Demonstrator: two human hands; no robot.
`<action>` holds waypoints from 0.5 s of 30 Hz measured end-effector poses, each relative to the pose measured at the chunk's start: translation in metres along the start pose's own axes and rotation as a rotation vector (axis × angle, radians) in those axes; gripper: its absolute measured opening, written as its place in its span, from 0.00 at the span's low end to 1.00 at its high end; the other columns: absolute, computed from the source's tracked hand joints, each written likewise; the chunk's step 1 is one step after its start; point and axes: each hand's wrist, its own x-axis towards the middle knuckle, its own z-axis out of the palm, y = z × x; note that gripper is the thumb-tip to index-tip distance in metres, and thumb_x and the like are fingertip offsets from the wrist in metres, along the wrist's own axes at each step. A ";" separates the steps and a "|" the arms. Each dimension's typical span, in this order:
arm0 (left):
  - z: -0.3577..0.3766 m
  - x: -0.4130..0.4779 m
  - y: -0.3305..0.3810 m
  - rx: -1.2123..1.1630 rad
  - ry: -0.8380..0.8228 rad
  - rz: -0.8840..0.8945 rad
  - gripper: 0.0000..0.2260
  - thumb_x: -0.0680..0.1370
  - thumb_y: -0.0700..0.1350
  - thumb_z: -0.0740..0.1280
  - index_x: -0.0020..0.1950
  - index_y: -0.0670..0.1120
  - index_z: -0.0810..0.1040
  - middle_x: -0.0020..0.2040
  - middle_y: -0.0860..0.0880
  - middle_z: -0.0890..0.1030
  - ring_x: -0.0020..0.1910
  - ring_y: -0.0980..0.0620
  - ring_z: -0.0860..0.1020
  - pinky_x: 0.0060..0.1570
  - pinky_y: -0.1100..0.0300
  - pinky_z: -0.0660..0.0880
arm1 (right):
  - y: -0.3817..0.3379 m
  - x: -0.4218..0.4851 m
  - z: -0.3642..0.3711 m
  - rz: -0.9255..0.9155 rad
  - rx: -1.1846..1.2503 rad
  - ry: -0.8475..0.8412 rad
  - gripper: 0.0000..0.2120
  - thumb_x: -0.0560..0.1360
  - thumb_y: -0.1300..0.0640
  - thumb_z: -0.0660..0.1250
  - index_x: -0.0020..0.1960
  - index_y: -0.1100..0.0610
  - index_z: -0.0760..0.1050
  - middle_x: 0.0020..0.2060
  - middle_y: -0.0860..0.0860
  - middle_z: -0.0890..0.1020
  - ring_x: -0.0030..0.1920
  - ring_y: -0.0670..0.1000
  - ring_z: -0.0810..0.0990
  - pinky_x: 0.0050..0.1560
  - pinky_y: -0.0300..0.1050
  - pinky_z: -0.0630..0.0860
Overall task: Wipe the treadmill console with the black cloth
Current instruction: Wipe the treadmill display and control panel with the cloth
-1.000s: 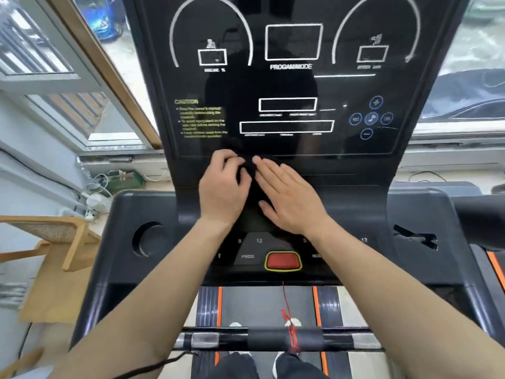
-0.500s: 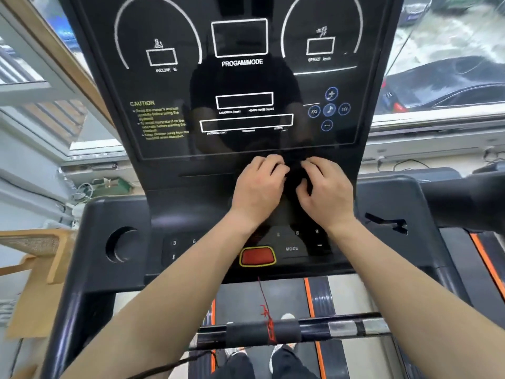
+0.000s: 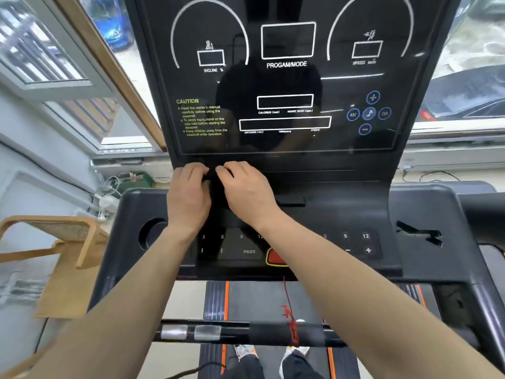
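Note:
The treadmill console (image 3: 355, 187) is black, with a glossy screen above and a keypad strip below. Both my hands press side by side on the ledge just under the screen's lower left corner. The black cloth (image 3: 216, 187) shows only as a dark bunched strip between them; most of it is hidden under my palms. My left hand (image 3: 188, 196) has its fingers curled on the cloth's left part. My right hand (image 3: 247, 191) grips its right part, fingertips touching the left hand's.
A red stop button (image 3: 274, 257) with a red safety cord (image 3: 289, 310) sits below my wrists. A round cup holder (image 3: 150, 233) is at the console's left. A wooden chair (image 3: 54, 242) stands left, with windows behind and a handlebar (image 3: 232, 330) across the belt.
My two hands swept with the cloth to the right along the ledge under the screen, then back to its left end. My head turned with them.

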 end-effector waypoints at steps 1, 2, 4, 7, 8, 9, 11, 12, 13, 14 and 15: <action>0.003 0.001 0.008 -0.012 0.007 0.021 0.10 0.76 0.34 0.68 0.56 0.40 0.80 0.56 0.43 0.81 0.54 0.41 0.75 0.52 0.51 0.75 | 0.011 -0.005 -0.004 -0.002 -0.019 0.017 0.16 0.73 0.64 0.63 0.59 0.63 0.80 0.50 0.59 0.83 0.48 0.60 0.81 0.50 0.53 0.80; 0.008 0.002 0.020 -0.023 0.012 0.067 0.09 0.75 0.34 0.69 0.55 0.40 0.81 0.55 0.44 0.82 0.53 0.42 0.76 0.52 0.52 0.75 | 0.025 -0.012 -0.010 0.010 -0.039 0.041 0.15 0.72 0.63 0.64 0.57 0.62 0.81 0.49 0.58 0.83 0.46 0.60 0.80 0.49 0.52 0.79; 0.023 0.006 0.049 -0.045 0.020 0.190 0.08 0.74 0.36 0.71 0.52 0.41 0.81 0.52 0.45 0.83 0.51 0.43 0.76 0.51 0.56 0.73 | 0.059 -0.031 -0.025 0.061 -0.084 0.096 0.15 0.71 0.62 0.65 0.55 0.61 0.82 0.48 0.56 0.83 0.45 0.59 0.80 0.47 0.50 0.79; 0.053 0.012 0.106 -0.095 0.013 0.304 0.07 0.72 0.38 0.73 0.49 0.43 0.81 0.48 0.48 0.82 0.46 0.45 0.77 0.48 0.58 0.72 | 0.112 -0.065 -0.056 0.149 -0.140 0.133 0.14 0.69 0.61 0.67 0.54 0.61 0.82 0.47 0.56 0.83 0.45 0.59 0.80 0.45 0.51 0.79; 0.063 0.014 0.126 -0.117 0.006 0.334 0.07 0.72 0.39 0.73 0.49 0.44 0.81 0.47 0.48 0.82 0.46 0.45 0.77 0.47 0.58 0.72 | 0.128 -0.074 -0.066 0.185 -0.157 0.123 0.14 0.68 0.61 0.67 0.53 0.61 0.81 0.47 0.56 0.83 0.45 0.59 0.80 0.44 0.51 0.79; 0.073 0.015 0.145 -0.141 -0.002 0.361 0.07 0.72 0.39 0.73 0.49 0.44 0.81 0.47 0.49 0.82 0.46 0.46 0.76 0.47 0.57 0.73 | 0.143 -0.083 -0.077 0.232 -0.172 0.104 0.14 0.68 0.61 0.68 0.53 0.61 0.81 0.47 0.56 0.83 0.46 0.60 0.79 0.43 0.52 0.79; 0.090 0.017 0.181 -0.193 -0.021 0.401 0.07 0.73 0.39 0.73 0.50 0.45 0.82 0.47 0.49 0.82 0.46 0.46 0.76 0.47 0.56 0.75 | 0.168 -0.100 -0.097 0.376 -0.169 0.077 0.15 0.68 0.61 0.70 0.54 0.62 0.81 0.48 0.58 0.82 0.47 0.62 0.79 0.41 0.53 0.79; 0.097 0.017 0.198 -0.212 -0.042 0.421 0.08 0.73 0.39 0.73 0.51 0.45 0.82 0.48 0.49 0.82 0.46 0.46 0.76 0.48 0.56 0.75 | 0.177 -0.109 -0.106 0.471 -0.153 0.084 0.15 0.69 0.61 0.70 0.55 0.62 0.80 0.49 0.59 0.82 0.48 0.63 0.79 0.41 0.54 0.79; 0.103 0.016 0.214 -0.220 -0.075 0.448 0.09 0.73 0.38 0.73 0.52 0.45 0.83 0.50 0.48 0.82 0.48 0.46 0.76 0.49 0.56 0.76 | 0.184 -0.118 -0.113 0.569 -0.139 0.104 0.15 0.70 0.61 0.70 0.56 0.62 0.80 0.50 0.59 0.81 0.50 0.63 0.79 0.42 0.55 0.79; 0.108 0.013 0.227 -0.218 -0.112 0.485 0.10 0.73 0.37 0.72 0.54 0.45 0.83 0.52 0.48 0.81 0.50 0.45 0.76 0.50 0.55 0.76 | 0.187 -0.128 -0.117 0.654 -0.128 0.130 0.15 0.72 0.62 0.69 0.58 0.61 0.80 0.52 0.59 0.81 0.51 0.63 0.79 0.43 0.55 0.79; 0.112 0.008 0.236 -0.210 -0.143 0.525 0.11 0.73 0.36 0.71 0.54 0.44 0.83 0.54 0.47 0.81 0.51 0.43 0.76 0.50 0.53 0.76 | 0.187 -0.136 -0.119 0.720 -0.111 0.152 0.15 0.73 0.62 0.68 0.59 0.61 0.79 0.54 0.58 0.80 0.52 0.62 0.79 0.45 0.55 0.79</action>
